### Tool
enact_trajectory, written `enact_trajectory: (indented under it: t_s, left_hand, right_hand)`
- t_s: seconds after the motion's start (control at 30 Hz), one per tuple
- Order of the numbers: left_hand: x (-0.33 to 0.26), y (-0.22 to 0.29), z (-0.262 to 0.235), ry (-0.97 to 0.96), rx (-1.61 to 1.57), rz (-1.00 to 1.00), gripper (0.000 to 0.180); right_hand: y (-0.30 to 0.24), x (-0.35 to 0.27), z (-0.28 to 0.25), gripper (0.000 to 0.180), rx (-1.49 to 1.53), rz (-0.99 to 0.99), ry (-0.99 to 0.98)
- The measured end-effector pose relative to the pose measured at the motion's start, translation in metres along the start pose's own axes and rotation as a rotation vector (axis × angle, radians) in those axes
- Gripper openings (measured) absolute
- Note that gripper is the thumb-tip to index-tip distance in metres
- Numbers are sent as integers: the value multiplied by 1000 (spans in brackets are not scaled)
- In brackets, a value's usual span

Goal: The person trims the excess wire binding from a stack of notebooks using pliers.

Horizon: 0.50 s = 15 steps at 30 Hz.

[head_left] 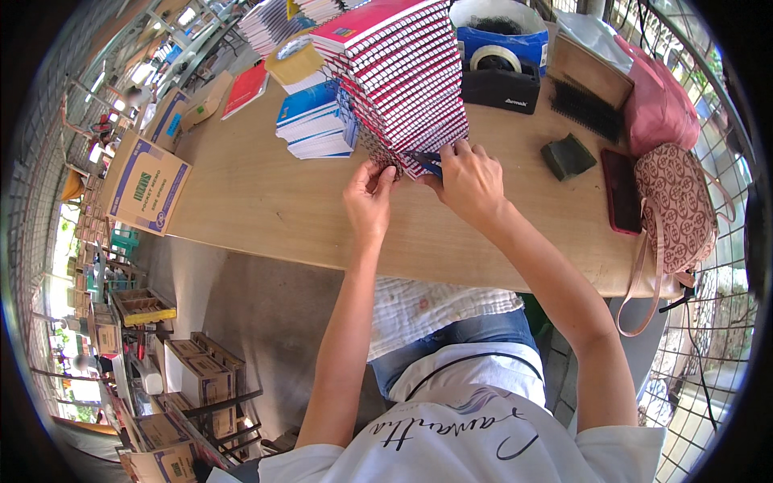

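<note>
A tall stack of red-covered spiral notebooks [403,76] stands on the table, its white wire bindings toward me. At its bottom near corner, my left hand [369,200] pinches the lower edge of a dark speckled strip [375,146], possibly a notebook's wire-bound edge. My right hand [473,181] is closed around a blue-handled hand tool [429,163] that looks like pliers. The tool's dark tip points left at the bindings low on the stack; my fingers partly cover it. Blue-covered notebooks [318,121] lie just left of the stack, with a roll of yellowish tape [294,58] above them.
Behind the stack sit a black tape dispenser [503,84] and a blue-and-white container [515,36]. To the right are a dark block [568,157], a phone [621,191], a patterned bag [676,205] and a pink bag [660,105]. A cardboard box [149,183] stands at the table's left edge.
</note>
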<state>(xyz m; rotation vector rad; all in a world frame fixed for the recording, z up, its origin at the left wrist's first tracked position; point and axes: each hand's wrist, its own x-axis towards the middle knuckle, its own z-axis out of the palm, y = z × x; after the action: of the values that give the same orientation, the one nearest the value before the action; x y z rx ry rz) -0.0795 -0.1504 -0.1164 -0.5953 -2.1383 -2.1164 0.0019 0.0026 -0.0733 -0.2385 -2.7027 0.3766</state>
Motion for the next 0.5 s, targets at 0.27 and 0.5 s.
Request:
enact_trajectory:
  t_s: [0.27, 0.5]
  left_hand:
    - [2, 4, -2, 0, -7, 35, 18]
    - [2, 4, -1, -3, -39, 49, 19]
  right_hand:
    - [-5, 0, -2, 50, -28, 15, -16]
    - [-3, 2, 4, 53, -47, -29, 71]
